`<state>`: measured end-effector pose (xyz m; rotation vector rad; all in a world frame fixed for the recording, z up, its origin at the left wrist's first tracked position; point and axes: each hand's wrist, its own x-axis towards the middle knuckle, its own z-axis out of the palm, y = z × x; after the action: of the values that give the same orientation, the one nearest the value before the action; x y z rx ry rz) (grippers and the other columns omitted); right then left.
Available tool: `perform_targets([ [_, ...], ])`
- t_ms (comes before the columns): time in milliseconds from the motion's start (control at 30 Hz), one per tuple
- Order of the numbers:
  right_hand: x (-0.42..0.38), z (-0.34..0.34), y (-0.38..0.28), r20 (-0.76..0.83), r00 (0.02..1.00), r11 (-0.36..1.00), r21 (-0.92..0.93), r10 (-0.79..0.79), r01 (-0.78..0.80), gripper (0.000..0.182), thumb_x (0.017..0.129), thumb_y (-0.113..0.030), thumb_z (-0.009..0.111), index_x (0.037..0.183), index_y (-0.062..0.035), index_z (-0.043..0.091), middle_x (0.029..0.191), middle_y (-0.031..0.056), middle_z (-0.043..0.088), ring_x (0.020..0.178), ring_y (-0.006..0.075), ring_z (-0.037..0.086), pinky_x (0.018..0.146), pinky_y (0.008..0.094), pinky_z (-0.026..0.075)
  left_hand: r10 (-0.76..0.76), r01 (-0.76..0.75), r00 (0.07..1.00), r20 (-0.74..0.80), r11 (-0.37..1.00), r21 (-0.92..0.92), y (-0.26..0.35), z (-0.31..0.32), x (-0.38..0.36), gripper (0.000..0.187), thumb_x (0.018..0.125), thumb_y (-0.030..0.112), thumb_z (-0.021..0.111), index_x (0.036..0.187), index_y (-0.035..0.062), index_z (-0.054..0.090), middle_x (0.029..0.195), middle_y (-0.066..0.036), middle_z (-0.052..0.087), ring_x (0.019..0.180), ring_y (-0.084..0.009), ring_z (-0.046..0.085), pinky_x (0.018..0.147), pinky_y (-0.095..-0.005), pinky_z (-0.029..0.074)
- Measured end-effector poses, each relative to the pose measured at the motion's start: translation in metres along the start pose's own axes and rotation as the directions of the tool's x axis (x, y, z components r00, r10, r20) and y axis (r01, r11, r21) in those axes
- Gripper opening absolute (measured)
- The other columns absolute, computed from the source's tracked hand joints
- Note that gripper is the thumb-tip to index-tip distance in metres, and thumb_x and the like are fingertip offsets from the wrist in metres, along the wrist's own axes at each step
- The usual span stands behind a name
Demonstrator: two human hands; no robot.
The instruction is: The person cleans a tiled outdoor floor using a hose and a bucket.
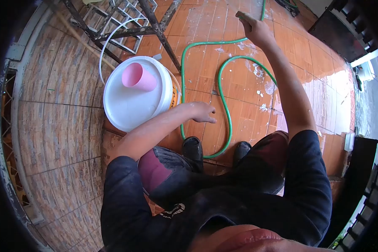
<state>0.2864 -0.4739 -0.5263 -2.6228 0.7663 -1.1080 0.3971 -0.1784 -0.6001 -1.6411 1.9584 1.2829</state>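
Observation:
My right hand (256, 31) is stretched far forward, closed around the green garden hose (206, 43) near its end, with the thumb at the front. A faint spray shows ahead of that hand. The hose loops back over the tiles towards my boots. My left hand (203, 112) hangs over the floor past my knee, its fingers loosely bent and apart, holding nothing. Beside my left forearm stands a white lidded bucket (132, 105). On its lid, a pink cup (139, 77) lies on its side.
Wet orange floor tiles (248, 109) carry white splashes and foam. A paint-spattered metal stand (130, 31) is behind the bucket. Stone-look tiles (59, 138) run along the left. Dark boots (192, 151) rest near the hose loop. A dark panel (338, 38) stands at the upper right.

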Motion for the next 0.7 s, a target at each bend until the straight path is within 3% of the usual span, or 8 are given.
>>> perform_targets([
  [67,0.001,0.004,0.000,0.084,0.996,1.000,0.003,0.020,-0.020,0.026,0.095,-0.024,0.051,0.121,-0.0238,0.058,0.093,0.0165,0.067,0.084,0.0393,0.064,0.069,0.0465,0.052,0.006,-0.006,1.000,0.009,1.000,0.007,0.000,0.003,0.002,0.066,0.089,0.053,0.052,0.129,0.0014,0.050,0.128,-0.025,0.053,0.120,-0.0377,0.050,0.101,-0.0437,0.039],
  [700,0.000,0.007,-0.011,0.120,0.992,0.999,0.025,-0.029,0.026,0.028,0.095,-0.024,0.051,0.122,-0.0218,0.058,0.091,0.0174,0.067,0.081,0.0390,0.064,0.068,0.0467,0.053,0.040,-0.039,0.998,0.048,0.999,-0.004,-0.006,0.009,0.004,0.069,0.089,0.056,0.051,0.131,0.0011,0.049,0.126,-0.026,0.055,0.118,-0.0386,0.052,0.100,-0.0439,0.040],
])
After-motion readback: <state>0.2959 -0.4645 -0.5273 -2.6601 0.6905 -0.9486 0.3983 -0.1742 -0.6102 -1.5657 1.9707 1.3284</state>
